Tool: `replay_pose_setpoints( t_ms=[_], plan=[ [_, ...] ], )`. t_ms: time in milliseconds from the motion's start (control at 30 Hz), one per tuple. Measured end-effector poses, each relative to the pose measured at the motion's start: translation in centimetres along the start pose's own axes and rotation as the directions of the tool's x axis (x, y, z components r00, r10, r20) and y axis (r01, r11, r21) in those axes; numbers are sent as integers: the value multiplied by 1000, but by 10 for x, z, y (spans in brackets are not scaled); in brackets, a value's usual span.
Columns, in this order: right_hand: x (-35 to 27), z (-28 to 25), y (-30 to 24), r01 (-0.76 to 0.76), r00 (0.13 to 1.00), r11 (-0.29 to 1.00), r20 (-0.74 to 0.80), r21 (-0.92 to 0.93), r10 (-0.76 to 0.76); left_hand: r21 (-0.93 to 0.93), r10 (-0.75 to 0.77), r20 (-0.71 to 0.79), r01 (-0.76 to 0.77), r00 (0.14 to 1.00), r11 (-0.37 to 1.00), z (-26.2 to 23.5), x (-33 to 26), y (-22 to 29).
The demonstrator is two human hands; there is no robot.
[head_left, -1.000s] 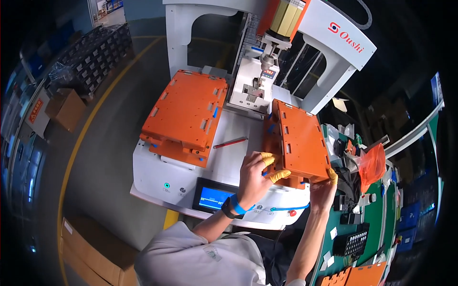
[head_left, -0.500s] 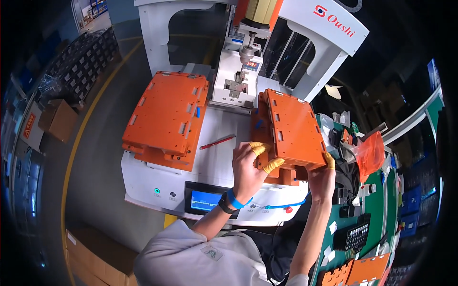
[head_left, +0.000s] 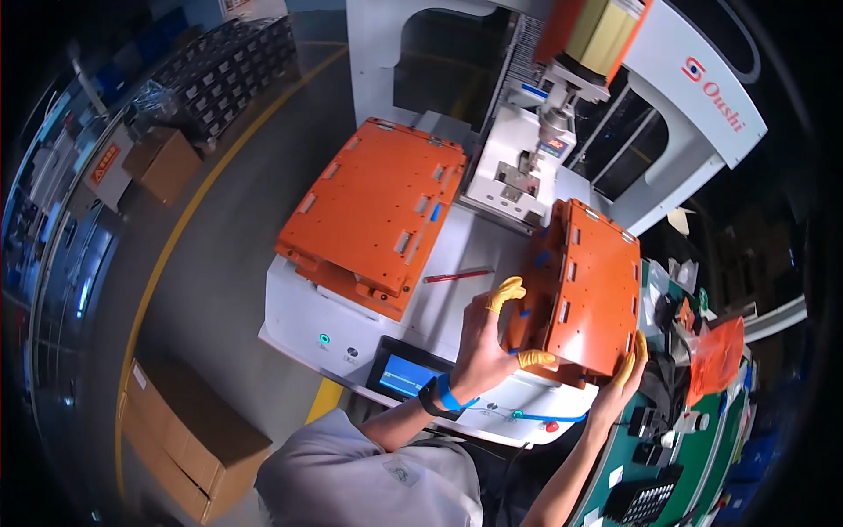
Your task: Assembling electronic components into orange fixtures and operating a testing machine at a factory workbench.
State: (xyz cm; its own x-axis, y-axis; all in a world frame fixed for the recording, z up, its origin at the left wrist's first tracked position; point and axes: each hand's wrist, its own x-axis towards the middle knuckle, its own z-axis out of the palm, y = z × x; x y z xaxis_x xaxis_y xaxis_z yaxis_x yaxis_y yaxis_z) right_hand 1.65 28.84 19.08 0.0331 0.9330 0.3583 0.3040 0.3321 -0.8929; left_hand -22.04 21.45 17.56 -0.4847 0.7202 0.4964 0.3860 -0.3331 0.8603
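Note:
Yellow finger cots cover fingertips on both hands. My left hand [head_left: 487, 350] is beside the left edge of the right-hand orange fixture [head_left: 525, 325], its thumb and forefinger spread wide. The thumb tip is at the near left corner of the fixture's slotted orange top plate [head_left: 600, 294]; the forefinger points away from the plate. My right hand [head_left: 619, 391] has its fingers on the plate's near right edge, partly hidden there. Blue tabs show along the fixture's left side. A second orange fixture [head_left: 373, 206] stands on the left of the white machine table, untouched.
A red pen [head_left: 458, 275] lies on the white machine bed between the fixtures. Behind them stands a white press head [head_left: 518, 162] with a gantry. A blue screen [head_left: 406, 376] is at the front. To the right is a green bench [head_left: 702, 465] with bags and parts; cardboard boxes [head_left: 189, 439] stand at left.
The view has shifted, so the scene sits further right. My left thumb and forefinger have spread apart beside the right-hand fixture. My right hand stays at the plate's near right corner.

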Motion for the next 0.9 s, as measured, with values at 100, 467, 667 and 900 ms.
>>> replay_pose_setpoints(
  t_ms=[100,467,667,900],
  plan=[
    [1,2,6,-43,999,999,14,14,43,-46,-56,62,59,997,997,-1,-1,-9],
    [-3,2,3,-23,1000,998,-18,56,24,-142,-58,173,83,983,986,-2,0,-17],
    [-1,-4,6,-57,998,998,11,-20,57,-56,-2,109,8,994,998,2,-5,-13],
    [-45,2,1,158,968,959,-156,-235,-198,-55,-46,32,47,998,997,15,-22,-20]
  ],
)
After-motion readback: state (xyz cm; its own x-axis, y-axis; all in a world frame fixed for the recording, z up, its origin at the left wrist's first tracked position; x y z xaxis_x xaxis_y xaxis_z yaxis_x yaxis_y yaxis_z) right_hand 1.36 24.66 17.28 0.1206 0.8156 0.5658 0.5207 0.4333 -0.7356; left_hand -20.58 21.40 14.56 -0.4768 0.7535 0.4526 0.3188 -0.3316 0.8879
